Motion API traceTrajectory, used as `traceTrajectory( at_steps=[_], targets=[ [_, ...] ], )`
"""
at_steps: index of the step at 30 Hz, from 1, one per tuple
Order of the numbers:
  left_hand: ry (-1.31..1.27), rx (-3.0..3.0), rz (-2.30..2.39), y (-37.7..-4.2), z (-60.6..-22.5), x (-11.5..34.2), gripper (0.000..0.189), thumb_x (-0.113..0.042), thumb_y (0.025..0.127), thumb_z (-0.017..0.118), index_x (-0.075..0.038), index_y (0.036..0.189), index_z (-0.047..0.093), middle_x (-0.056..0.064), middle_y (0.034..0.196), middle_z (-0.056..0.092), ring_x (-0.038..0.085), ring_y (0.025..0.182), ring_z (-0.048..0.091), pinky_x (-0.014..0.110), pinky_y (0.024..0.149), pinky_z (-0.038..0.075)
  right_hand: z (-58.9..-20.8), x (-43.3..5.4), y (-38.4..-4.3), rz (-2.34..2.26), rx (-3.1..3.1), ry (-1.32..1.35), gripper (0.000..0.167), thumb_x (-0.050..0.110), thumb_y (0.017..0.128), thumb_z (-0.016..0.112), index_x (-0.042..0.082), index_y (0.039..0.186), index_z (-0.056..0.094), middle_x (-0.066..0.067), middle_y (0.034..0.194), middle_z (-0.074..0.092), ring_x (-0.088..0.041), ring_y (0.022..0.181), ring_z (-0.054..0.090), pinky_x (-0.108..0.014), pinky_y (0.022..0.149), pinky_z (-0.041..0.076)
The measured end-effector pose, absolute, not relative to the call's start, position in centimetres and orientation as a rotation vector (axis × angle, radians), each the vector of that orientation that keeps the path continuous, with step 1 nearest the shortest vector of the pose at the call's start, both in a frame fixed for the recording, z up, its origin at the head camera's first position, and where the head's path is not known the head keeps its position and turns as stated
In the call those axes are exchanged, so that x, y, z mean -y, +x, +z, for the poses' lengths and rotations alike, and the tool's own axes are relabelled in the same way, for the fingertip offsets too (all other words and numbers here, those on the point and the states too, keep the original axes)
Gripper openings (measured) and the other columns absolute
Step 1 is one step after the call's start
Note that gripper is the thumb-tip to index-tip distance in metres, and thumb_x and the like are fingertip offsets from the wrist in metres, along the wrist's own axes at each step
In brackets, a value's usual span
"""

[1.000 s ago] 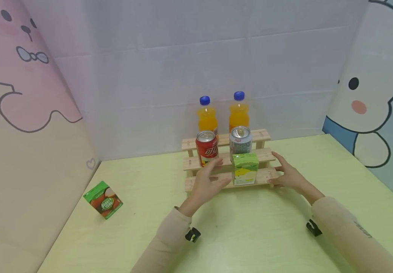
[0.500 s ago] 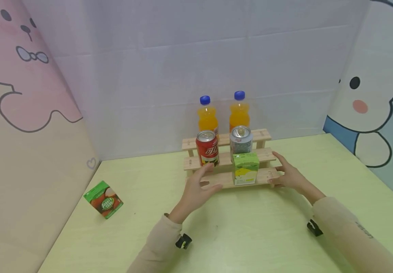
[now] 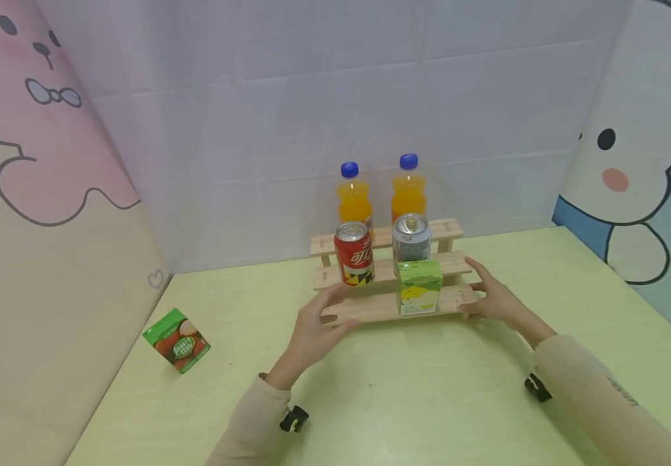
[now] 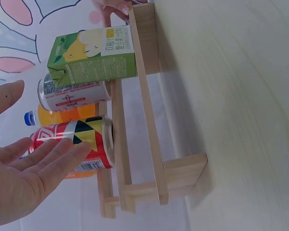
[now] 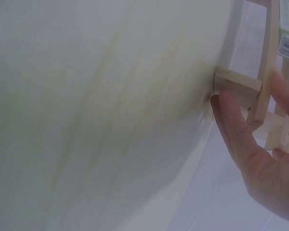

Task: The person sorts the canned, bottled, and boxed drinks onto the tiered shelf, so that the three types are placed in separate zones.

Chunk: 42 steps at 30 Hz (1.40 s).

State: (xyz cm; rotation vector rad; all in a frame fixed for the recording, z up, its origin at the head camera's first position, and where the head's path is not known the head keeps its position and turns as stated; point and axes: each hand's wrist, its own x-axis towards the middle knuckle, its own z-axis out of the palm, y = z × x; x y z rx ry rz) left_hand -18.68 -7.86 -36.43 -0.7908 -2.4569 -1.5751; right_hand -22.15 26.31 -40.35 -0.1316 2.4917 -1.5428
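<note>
A three-tier wooden rack (image 3: 373,309) stands on the table near the back wall. My right hand (image 3: 495,303) grips its right end; the right wrist view shows the thumb along the lowest board and fingers against the wooden leg (image 5: 237,83). My left hand (image 3: 310,331) is by the rack's front left, fingers spread and holding nothing. On the lowest board is a green juice box (image 3: 419,290) with pear pictures. The middle board bears a red soda can (image 3: 354,251) and a silver can (image 3: 411,241). Two orange drink bottles (image 3: 355,204) with blue caps stand behind, their lower parts hidden.
A red and green juice carton (image 3: 176,341) lies on the table at the left, apart from the rack. A pale cloth wall (image 3: 253,149) rises behind the table (image 3: 405,395), with cartoon-printed walls (image 3: 626,175) on both sides.
My left hand has drawn back left and toward me, from in front of the red can to the rack's left corner. The right hand stays at the rack's right end.
</note>
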Motion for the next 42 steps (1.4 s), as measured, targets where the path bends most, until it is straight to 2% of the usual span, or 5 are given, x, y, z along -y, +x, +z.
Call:
traceTrajectory(
  at_steps=[12, 19, 29, 35, 42],
  targets=[
    [-0.668, 2.382, -1.57, -18.0, -34.4, 11.0, 0.054, 0.003, 0.077, 0.069, 0.01, 0.124, 0.045, 0.027, 0.12, 0.052, 0.042, 0.107, 0.052, 0.052, 0.077, 0.049, -40.3, -26.3, -22.2, -1.532, -2.497, -0.129, 0.101, -0.003, 0.08, 0.065, 0.016, 0.146, -0.009, -0.046, 0.131, 0.019, -0.049, 0.102, 0.051, -0.041, 0.07, 0.054],
    [-0.615, 2.352, -1.512, -19.7, -36.2, 13.4, 0.057, -0.004, 0.077, 0.072, 0.003, 0.127, 0.046, 0.02, 0.121, 0.053, 0.034, 0.107, 0.054, 0.041, 0.076, 0.052, -40.3, -26.5, -22.1, -1.508, -2.511, -0.121, 0.101, 0.0, 0.08, 0.066, 0.017, 0.146, -0.009, -0.045, 0.132, 0.019, -0.047, 0.1, 0.053, -0.041, 0.07, 0.054],
    [-0.487, 2.334, -1.533, -18.2, -33.3, 14.9, 0.056, 0.007, 0.077, 0.067, 0.012, 0.127, 0.041, 0.028, 0.123, 0.049, 0.042, 0.109, 0.05, 0.051, 0.079, 0.048, -40.2, -26.3, -22.1, -1.514, -2.503, -0.135, 0.1, 0.0, 0.081, 0.066, 0.016, 0.146, -0.009, -0.045, 0.132, 0.019, -0.049, 0.102, 0.051, -0.041, 0.07, 0.053],
    [-0.414, 2.332, -1.499, -18.5, -33.5, 16.4, 0.057, 0.006, 0.077, 0.067, 0.01, 0.128, 0.04, 0.025, 0.124, 0.049, 0.039, 0.111, 0.05, 0.043, 0.08, 0.05, -40.2, -26.3, -22.2, -1.502, -2.513, -0.132, 0.101, 0.0, 0.08, 0.066, 0.016, 0.146, -0.009, -0.045, 0.132, 0.02, -0.049, 0.102, 0.051, -0.041, 0.07, 0.054],
    [-0.328, 2.28, -1.524, -19.6, -35.1, 19.1, 0.059, 0.0, 0.077, 0.07, 0.0, 0.13, 0.043, 0.015, 0.124, 0.051, 0.028, 0.111, 0.051, 0.017, 0.077, 0.049, -40.3, -26.3, -22.2, -1.491, -2.516, -0.128, 0.101, 0.001, 0.08, 0.067, 0.016, 0.146, -0.009, -0.046, 0.132, 0.019, -0.046, 0.098, 0.054, -0.04, 0.069, 0.054]
  ],
)
